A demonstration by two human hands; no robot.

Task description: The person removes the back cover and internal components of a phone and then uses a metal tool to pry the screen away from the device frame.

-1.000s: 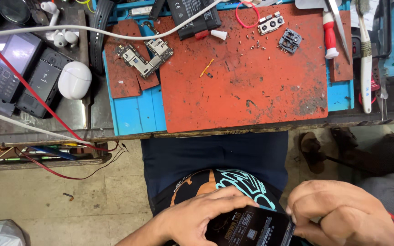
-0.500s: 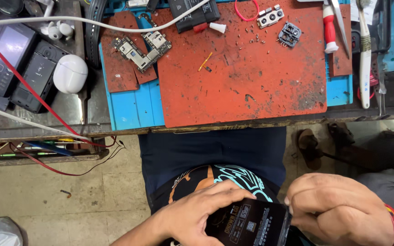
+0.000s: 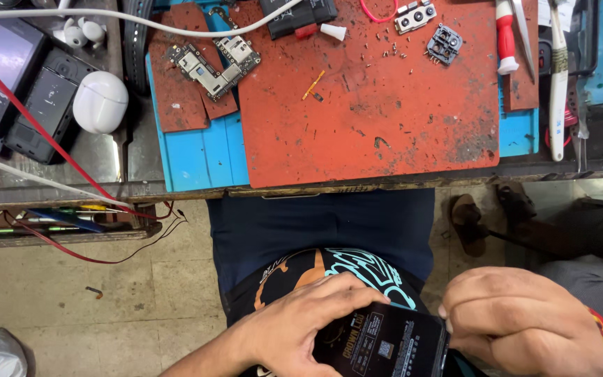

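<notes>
Low in the head view, over my lap, my left hand (image 3: 301, 328) presses its fingers onto the top of a black opened phone body (image 3: 385, 345) with a labelled battery showing. My right hand (image 3: 525, 324) grips the phone's right edge with curled fingers; a red thread band circles that wrist. Both hands sit well below the workbench, in front of my dark printed shirt. The phone's lower part runs out of view.
An orange work mat (image 3: 385, 105) on a blue mat (image 3: 197, 153) covers the bench, carrying a circuit board (image 3: 211, 63), small camera modules (image 3: 413, 17), loose screws and a red-handled screwdriver (image 3: 505, 35). Two dark phones (image 3: 15, 84), a white earbud case (image 3: 100, 101) and red and white cables lie left. Sandals (image 3: 469, 223) rest on the floor.
The view has shifted so the bench sits a little lower and closer. My left hand's fingers have slid slightly over the phone; both hands keep their hold.
</notes>
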